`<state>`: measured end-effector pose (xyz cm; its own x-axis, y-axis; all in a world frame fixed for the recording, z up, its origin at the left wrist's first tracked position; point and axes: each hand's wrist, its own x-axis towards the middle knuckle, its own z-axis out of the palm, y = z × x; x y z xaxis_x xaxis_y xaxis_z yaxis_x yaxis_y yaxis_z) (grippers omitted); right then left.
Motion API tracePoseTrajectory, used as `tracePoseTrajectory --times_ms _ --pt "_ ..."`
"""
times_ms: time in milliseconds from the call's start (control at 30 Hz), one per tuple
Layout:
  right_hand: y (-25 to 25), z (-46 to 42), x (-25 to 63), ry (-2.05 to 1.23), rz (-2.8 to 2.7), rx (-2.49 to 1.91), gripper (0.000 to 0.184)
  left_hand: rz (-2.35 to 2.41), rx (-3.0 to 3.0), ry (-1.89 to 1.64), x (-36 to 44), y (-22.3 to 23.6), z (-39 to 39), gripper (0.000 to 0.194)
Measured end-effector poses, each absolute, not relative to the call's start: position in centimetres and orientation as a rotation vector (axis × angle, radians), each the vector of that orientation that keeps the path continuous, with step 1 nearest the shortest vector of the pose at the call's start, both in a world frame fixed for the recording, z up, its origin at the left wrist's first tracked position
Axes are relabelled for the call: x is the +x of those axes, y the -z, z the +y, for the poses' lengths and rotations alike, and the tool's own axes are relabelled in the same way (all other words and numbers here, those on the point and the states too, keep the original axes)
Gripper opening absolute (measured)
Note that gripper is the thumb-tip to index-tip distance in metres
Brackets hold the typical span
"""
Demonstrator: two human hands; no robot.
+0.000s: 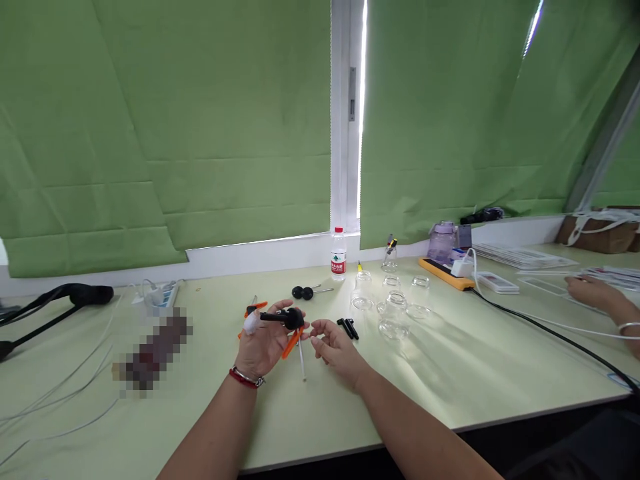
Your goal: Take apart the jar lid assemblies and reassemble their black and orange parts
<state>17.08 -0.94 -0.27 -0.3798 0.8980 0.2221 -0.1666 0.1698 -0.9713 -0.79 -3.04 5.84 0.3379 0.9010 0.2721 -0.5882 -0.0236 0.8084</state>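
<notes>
My left hand [265, 348], palm up with its fingers curled, holds a black part with a round head [294, 319] and a straight arm. An orange lever [293, 343] hangs from the head. A thin pale rod [303, 363] points down beside it towards the table. White wrapping covers a digit of this hand. My right hand [336, 348] is closed in a pinch at the right side of the part; whatever lies between its fingertips is too small to tell. Behind my left hand lies another orange and black piece [256, 307], partly hidden.
Two black balls with metal rods [303, 292] lie behind my hands, short black handles [349, 328] to the right. Several clear glass jars [394, 317], a water bottle [339, 255] and an orange power strip [445, 273] stand beyond. Another person's hand [593, 293] rests far right.
</notes>
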Motion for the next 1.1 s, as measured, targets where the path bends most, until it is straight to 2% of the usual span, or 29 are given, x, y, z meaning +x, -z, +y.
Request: tracePoseTrajectory --times_ms 133,300,500,700,833,1100 --pt "0.3 -1.2 16.8 -1.590 -1.547 -0.783 0.041 0.253 0.927 -1.352 -0.1 -4.9 -2.8 0.063" --pt "0.2 -0.3 17.7 -1.548 -1.371 -0.955 0.039 0.259 0.988 -1.218 -0.1 -3.6 -2.6 0.070" --pt "0.1 1.0 19.0 -1.428 -1.240 -1.092 0.033 0.544 0.961 -1.064 -0.5 -2.9 -2.1 0.045" --pt "0.6 1.4 19.2 -1.339 -1.311 -1.097 0.022 0.665 0.891 -1.098 -0.4 -2.8 -1.9 0.043" --pt "1.0 1.7 19.3 -1.267 -1.341 -1.101 0.022 0.746 0.876 -1.039 -0.5 -3.1 -1.9 0.042" --pt "0.6 1.4 19.0 -1.197 -1.433 -0.996 0.027 1.049 1.002 -1.010 -0.9 -4.4 -1.8 0.022"
